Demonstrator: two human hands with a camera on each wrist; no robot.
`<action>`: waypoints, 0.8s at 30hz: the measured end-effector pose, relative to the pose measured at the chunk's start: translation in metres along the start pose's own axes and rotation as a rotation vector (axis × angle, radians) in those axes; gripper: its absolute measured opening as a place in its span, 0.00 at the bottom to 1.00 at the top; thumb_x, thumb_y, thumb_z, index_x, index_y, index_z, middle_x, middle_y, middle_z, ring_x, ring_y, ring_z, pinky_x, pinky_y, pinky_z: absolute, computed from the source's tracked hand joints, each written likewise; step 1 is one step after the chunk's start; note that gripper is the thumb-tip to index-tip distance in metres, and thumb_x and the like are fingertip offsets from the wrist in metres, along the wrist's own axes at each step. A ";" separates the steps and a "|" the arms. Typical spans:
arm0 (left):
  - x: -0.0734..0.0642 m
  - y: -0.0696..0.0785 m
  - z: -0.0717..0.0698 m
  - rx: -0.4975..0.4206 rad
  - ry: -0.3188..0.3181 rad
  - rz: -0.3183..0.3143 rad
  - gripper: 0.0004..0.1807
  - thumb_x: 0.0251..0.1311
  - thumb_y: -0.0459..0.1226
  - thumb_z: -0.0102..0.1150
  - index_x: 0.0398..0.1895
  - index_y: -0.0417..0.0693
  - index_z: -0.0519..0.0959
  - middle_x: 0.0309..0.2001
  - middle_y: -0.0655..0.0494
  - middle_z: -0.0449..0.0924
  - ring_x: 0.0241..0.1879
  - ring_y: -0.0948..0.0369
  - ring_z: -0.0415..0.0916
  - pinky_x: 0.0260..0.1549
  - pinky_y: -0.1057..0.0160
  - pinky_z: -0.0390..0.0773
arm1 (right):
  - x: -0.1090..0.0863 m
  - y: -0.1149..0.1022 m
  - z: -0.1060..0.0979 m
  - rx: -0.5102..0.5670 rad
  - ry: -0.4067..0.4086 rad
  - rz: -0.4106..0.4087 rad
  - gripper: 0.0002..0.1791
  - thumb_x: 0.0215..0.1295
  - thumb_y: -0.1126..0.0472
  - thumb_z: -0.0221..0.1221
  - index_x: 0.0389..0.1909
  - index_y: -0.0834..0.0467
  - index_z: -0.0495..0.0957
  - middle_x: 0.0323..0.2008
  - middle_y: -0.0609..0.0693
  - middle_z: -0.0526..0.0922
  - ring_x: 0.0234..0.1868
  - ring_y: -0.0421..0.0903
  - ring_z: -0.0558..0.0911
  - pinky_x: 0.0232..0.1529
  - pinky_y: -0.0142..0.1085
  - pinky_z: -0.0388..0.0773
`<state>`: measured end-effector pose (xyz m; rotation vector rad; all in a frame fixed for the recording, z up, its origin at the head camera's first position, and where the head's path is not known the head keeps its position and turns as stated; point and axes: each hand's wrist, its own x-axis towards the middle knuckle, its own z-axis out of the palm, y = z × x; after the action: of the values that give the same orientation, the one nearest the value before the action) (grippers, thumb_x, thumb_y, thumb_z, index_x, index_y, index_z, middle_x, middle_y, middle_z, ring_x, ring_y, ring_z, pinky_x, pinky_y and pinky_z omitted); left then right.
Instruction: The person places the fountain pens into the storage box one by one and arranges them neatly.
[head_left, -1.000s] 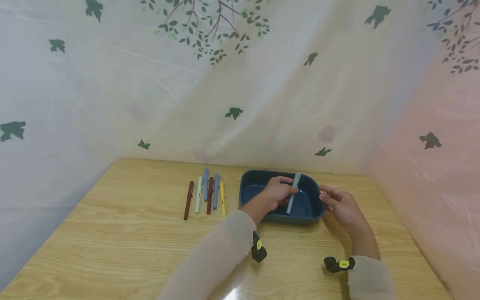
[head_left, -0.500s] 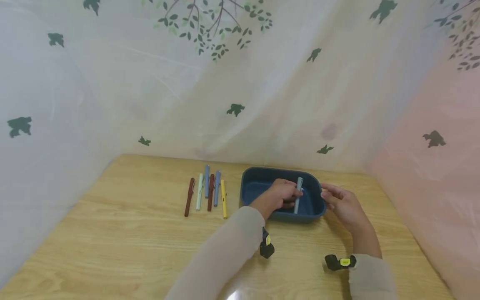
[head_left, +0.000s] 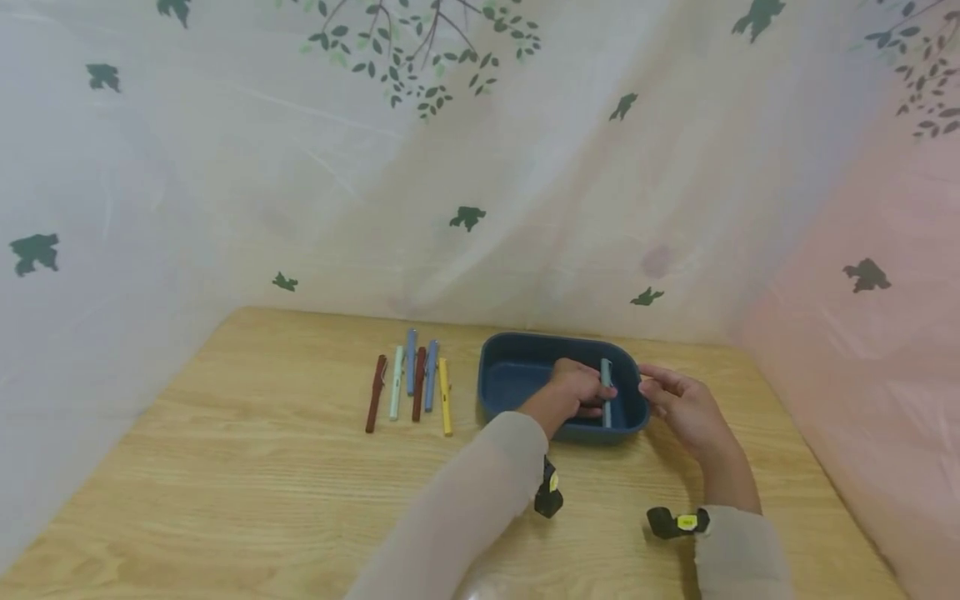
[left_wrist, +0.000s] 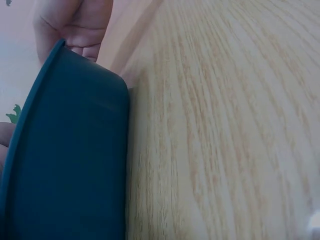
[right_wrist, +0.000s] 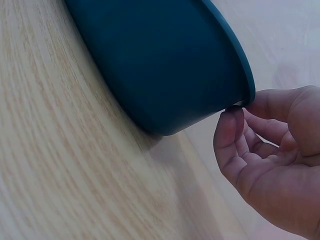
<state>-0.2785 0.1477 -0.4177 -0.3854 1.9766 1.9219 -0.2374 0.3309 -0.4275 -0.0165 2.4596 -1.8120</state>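
A dark blue oblong box [head_left: 512, 379] stands on the wooden table in the head view. My left hand [head_left: 576, 385] reaches down into it and holds a grey-blue pen [head_left: 607, 410] between thumb and fingers. The pen lies front to back in the box's right part; whether it touches the bottom I cannot tell. At the right end, my right hand [head_left: 686, 408] pinches the rim, thumb and fingertips meeting there in the right wrist view, where the box [right_wrist: 160, 60] shows its outer wall. The box wall [left_wrist: 75, 140] hides most of my left hand in the left wrist view.
Left of the box several pens lie roughly side by side: dark red [head_left: 377, 393], pale green [head_left: 396, 383], blue [head_left: 411, 363] and yellow [head_left: 446, 397] among them. A printed curtain [head_left: 360, 183] hangs behind the wooden table [head_left: 262, 467].
My left hand has moved right and lower inside the box with the pen, which has turned from slanted to nearly straight front to back. The right hand keeps its place on the rim.
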 end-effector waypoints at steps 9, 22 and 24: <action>-0.002 0.001 -0.001 0.003 0.027 0.004 0.14 0.51 0.19 0.73 0.38 0.39 0.83 0.24 0.49 0.83 0.29 0.50 0.87 0.27 0.56 0.89 | 0.000 -0.003 0.003 0.014 0.008 0.001 0.27 0.79 0.58 0.56 0.72 0.66 0.67 0.45 0.44 0.81 0.44 0.35 0.80 0.46 0.28 0.82; -0.004 0.003 -0.003 0.021 0.033 -0.010 0.13 0.53 0.15 0.67 0.39 0.35 0.84 0.23 0.45 0.84 0.29 0.48 0.88 0.29 0.53 0.89 | -0.001 -0.002 0.003 0.020 0.009 0.008 0.28 0.78 0.57 0.56 0.72 0.66 0.67 0.45 0.44 0.81 0.45 0.35 0.80 0.47 0.27 0.81; -0.004 0.004 -0.004 0.027 0.030 -0.012 0.13 0.53 0.16 0.68 0.40 0.35 0.84 0.23 0.46 0.83 0.30 0.48 0.88 0.30 0.53 0.89 | -0.001 -0.002 0.003 0.019 0.012 0.017 0.28 0.78 0.57 0.56 0.72 0.66 0.67 0.46 0.44 0.80 0.46 0.35 0.80 0.48 0.27 0.81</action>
<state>-0.2766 0.1439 -0.4122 -0.4205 2.0119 1.8907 -0.2361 0.3277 -0.4266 0.0159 2.4426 -1.8344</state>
